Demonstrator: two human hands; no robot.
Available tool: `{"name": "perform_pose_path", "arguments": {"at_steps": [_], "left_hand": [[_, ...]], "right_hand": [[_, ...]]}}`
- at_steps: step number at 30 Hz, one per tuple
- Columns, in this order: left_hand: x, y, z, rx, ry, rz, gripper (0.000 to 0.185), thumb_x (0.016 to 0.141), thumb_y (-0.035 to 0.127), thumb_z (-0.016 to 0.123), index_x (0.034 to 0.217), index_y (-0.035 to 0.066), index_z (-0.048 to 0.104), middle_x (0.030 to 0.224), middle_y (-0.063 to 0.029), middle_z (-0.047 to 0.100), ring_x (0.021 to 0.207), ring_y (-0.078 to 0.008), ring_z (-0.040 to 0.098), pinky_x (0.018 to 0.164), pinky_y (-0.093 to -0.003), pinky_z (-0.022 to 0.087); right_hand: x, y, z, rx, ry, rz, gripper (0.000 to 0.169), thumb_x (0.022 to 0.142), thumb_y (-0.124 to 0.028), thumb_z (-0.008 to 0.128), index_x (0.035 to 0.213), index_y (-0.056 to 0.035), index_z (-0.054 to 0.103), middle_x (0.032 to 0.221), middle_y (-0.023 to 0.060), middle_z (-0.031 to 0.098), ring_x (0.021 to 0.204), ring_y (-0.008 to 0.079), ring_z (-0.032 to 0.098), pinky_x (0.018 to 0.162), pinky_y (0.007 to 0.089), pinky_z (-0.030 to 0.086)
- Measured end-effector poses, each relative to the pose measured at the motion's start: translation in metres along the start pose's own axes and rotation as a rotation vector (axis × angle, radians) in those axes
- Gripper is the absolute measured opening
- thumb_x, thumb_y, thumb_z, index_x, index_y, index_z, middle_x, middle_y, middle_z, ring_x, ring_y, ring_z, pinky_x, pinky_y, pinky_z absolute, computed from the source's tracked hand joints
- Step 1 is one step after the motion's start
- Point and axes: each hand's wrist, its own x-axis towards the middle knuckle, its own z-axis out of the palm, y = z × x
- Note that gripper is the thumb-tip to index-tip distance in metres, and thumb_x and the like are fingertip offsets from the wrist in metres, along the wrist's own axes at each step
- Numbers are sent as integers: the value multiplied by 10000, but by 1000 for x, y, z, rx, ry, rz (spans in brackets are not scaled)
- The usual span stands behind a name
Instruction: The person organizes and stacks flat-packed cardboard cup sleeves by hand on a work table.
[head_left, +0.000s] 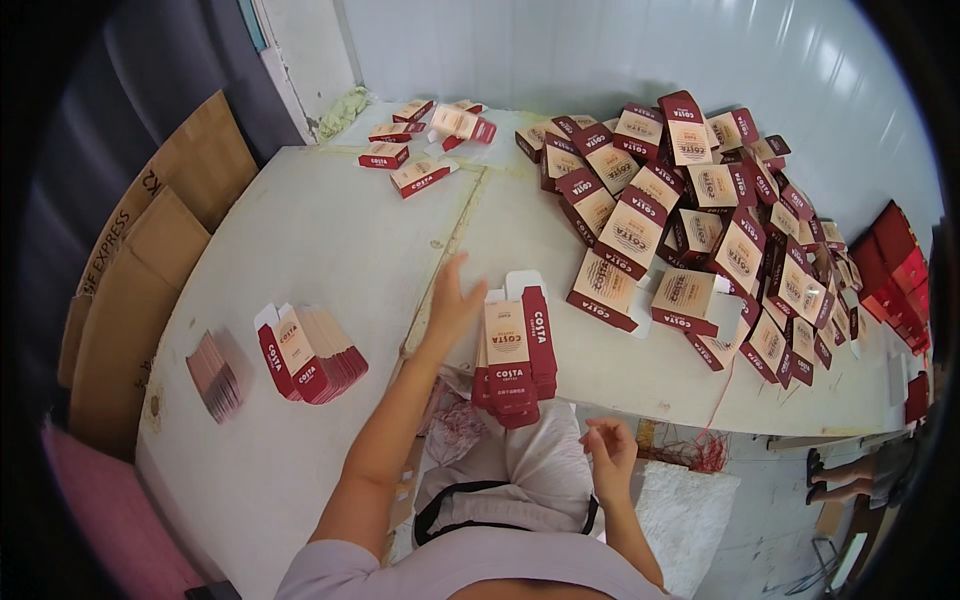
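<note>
My left hand (453, 300) is over the table with its fingers apart and nothing in it, just left of a stack of flat red and cream Costa cartons (508, 352) at the table's near edge. My right hand (611, 450) hangs past that edge, above my lap, fingers loosely curled; whether they hold anything small is unclear. Another stack of flat cartons (311, 356) lies to the left, beside a smaller bundle of folded card (214, 377). Beyond my left hand, a blurred carton (463, 124) is above several small folded boxes (424, 176).
A large heap of folded Costa boxes (634, 229) covers the right part of the table (300, 217). Brown cardboard sheets (142, 277) lean at the left edge. Red boxes (892, 274) stand at the far right. Red string (701, 452) hangs below the edge. A person's legs (847, 478) show lower right.
</note>
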Motion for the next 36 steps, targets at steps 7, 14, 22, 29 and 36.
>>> {"name": "perform_pose_path", "arguments": {"at_steps": [7,14,22,29,36], "left_hand": [[-86,17,13,230,-172,62,701,836,313,538,1291,-125,235,1327,-309,283,1254,-435,245,1048,-457,184],[-97,24,22,210,-79,114,724,847,324,517,1318,-107,177,1343,-314,244,1255,-452,226,1035,-500,160],[-106,66,6,122,-62,161,704,860,276,499,1360,-37,115,1382,-285,189,1293,-419,168,1043,-489,126],[-150,126,-40,-746,-256,-101,514,887,48,432,1338,-24,195,1259,-125,409,1122,-146,422,948,-297,346],[-218,100,-53,-756,-570,-454,412,869,31,464,1266,-16,365,1124,-67,539,982,-91,522,838,-257,440]], "right_hand": [[73,-18,54,-523,-39,-333,414,771,-106,627,1127,60,497,1030,182,530,837,242,549,710,316,462],[77,-15,90,-720,86,-478,424,737,-173,659,1070,49,520,990,193,503,939,319,478,819,383,404],[81,-20,81,20,77,-142,184,816,-75,589,973,-6,523,788,13,520,695,66,449,615,202,380],[21,-71,68,159,-260,-37,289,827,11,555,1097,-18,455,721,-8,573,636,28,500,590,172,384],[-25,-53,45,-759,-215,-599,526,718,-82,658,1221,-110,505,1351,264,278,1172,429,360,945,451,332]]}}
